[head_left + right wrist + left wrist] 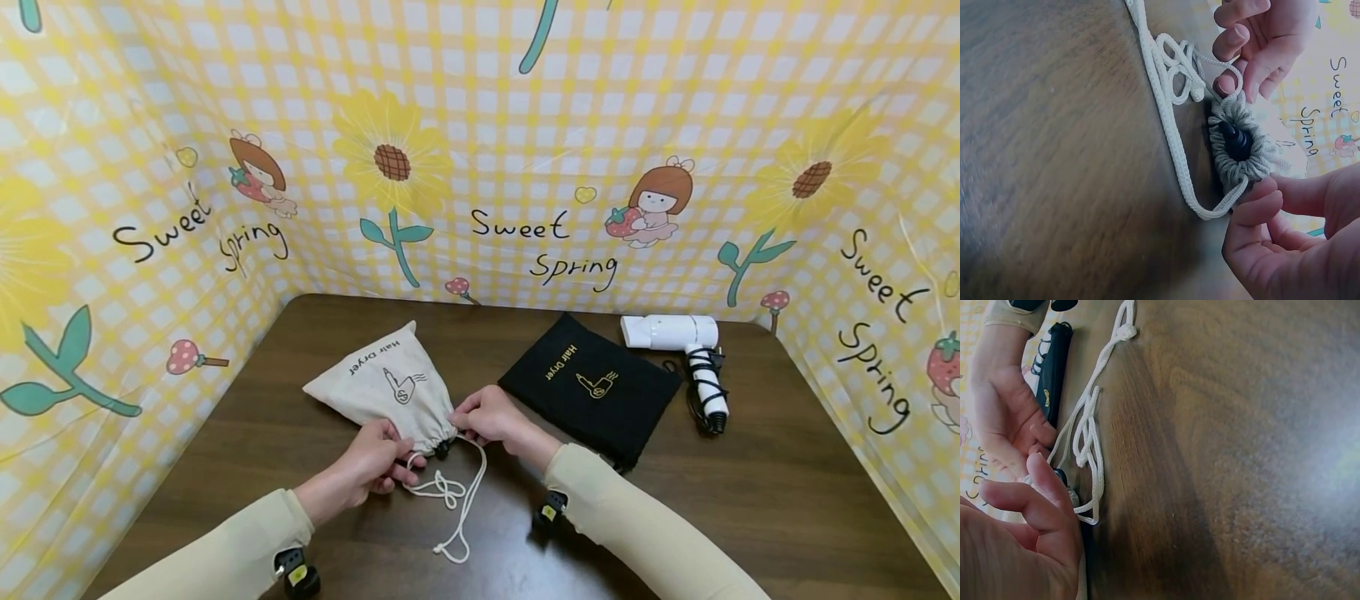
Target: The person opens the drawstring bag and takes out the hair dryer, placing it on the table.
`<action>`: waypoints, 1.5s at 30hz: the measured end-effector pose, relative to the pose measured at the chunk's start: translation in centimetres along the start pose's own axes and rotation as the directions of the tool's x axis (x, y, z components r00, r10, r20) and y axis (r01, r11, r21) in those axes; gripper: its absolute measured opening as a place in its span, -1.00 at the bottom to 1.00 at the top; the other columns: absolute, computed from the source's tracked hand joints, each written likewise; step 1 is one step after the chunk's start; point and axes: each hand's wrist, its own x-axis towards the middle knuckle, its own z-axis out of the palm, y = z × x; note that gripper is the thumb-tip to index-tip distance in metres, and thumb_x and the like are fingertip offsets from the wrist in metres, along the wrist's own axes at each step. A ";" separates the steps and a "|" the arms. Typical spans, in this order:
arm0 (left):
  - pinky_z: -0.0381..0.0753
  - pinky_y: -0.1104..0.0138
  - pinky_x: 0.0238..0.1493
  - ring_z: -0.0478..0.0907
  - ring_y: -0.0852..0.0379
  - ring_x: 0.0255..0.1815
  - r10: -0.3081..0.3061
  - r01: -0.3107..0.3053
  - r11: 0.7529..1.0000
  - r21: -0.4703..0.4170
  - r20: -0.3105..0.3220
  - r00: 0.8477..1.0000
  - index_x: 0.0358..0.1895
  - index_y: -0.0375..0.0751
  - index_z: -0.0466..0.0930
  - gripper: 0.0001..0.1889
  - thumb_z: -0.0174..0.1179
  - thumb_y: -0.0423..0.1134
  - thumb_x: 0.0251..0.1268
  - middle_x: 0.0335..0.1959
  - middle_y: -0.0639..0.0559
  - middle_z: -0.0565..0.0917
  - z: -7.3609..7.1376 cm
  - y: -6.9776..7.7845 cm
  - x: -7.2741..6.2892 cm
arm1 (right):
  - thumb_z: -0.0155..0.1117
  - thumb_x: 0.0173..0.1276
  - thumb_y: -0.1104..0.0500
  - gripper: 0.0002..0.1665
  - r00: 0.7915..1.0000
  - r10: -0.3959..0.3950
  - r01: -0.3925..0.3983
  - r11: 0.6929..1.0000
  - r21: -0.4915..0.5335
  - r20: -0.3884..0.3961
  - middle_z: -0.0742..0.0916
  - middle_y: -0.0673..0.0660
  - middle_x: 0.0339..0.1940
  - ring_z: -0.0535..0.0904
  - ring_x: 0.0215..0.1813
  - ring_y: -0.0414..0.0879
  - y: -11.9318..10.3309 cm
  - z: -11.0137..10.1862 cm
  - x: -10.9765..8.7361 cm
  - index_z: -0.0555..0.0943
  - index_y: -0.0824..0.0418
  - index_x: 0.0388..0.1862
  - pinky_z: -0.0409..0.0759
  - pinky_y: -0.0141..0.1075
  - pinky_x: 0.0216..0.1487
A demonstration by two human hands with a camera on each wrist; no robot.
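A cream drawstring bag [375,396] printed "Hair Dryer" lies on the table, its gathered mouth toward me. A black tip [1236,142] shows inside the puckered opening; the rest of what fills the bag is hidden. My left hand [372,461] pinches the left side of the mouth between thumb and fingers. On the opposite side, my right hand [491,414] pinches the fabric edge near where the cord comes out. White drawstring cords [450,490] trail from both sides onto the table, loosely looped, with a knot [1127,332] at one end.
Right of the cream bag lies a black drawstring bag [592,383] with gold print. Beyond it is a white hair dryer [670,332] with its black cord wound round the handle. Yellow checked cloth [510,150] walls off the back and sides of the brown table [600,525].
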 end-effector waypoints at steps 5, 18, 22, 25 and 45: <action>0.35 0.51 -0.71 0.66 0.18 -0.64 0.008 -0.008 1.000 -0.009 0.011 1.000 -0.15 -0.28 0.16 -0.81 0.00 -0.42 0.66 -0.37 -0.11 0.77 0.0 -0.1 0.0 | 0.39 0.47 0.31 -0.86 1.000 0.012 -0.012 1.000 -0.001 0.020 0.63 0.04 -0.60 0.50 -0.55 -0.21 0.1 -0.2 0.1 0.78 0.42 -0.21 0.49 -0.42 -0.53; 0.40 0.50 -0.70 0.68 0.16 -0.61 -0.009 0.009 1.000 -0.016 0.025 1.000 -0.14 -0.30 0.17 -0.84 -0.04 -0.41 0.69 -0.32 -0.15 0.78 -0.1 0.1 -0.1 | 0.36 0.49 0.32 -0.84 0.999 0.017 -0.016 1.000 -0.006 0.051 0.62 0.05 -0.60 0.52 -0.55 -0.19 0.2 -0.8 0.2 0.76 0.45 -0.20 0.56 -0.40 -0.48; 0.40 0.50 -0.70 0.69 0.16 -0.61 -0.009 0.010 1.000 -0.021 0.031 0.999 -0.14 -0.29 0.16 -0.84 -0.05 -0.42 0.69 -0.34 -0.14 0.77 -0.1 0.2 -0.1 | 0.37 0.49 0.31 -0.83 0.998 0.013 -0.013 1.000 -0.007 0.056 0.62 0.05 -0.58 0.53 -0.54 -0.19 0.4 -1.0 0.3 0.77 0.45 -0.19 0.57 -0.40 -0.47; 0.40 0.50 -0.70 0.69 0.17 -0.60 -0.011 0.011 1.000 -0.020 0.035 0.999 -0.13 -0.29 0.16 -0.84 -0.05 -0.42 0.69 -0.34 -0.14 0.76 -0.1 0.2 -0.2 | 0.36 0.49 0.31 -0.83 0.998 0.009 -0.009 1.000 -0.008 0.061 0.62 0.05 -0.57 0.53 -0.53 -0.19 0.5 -1.1 0.4 0.76 0.45 -0.18 0.57 -0.41 -0.47; 0.41 0.47 -0.70 0.70 0.14 -0.59 -0.025 0.026 1.000 -0.005 0.035 0.999 -0.12 -0.30 0.18 -0.86 -0.06 -0.39 0.71 -0.28 -0.20 0.73 0.1 0.2 -0.2 | 0.35 0.50 0.33 -0.84 0.998 -0.002 0.003 1.000 -0.010 0.060 0.63 0.06 -0.51 0.54 -0.51 -0.17 1.1 -1.7 0.4 0.77 0.46 -0.18 0.57 -0.41 -0.47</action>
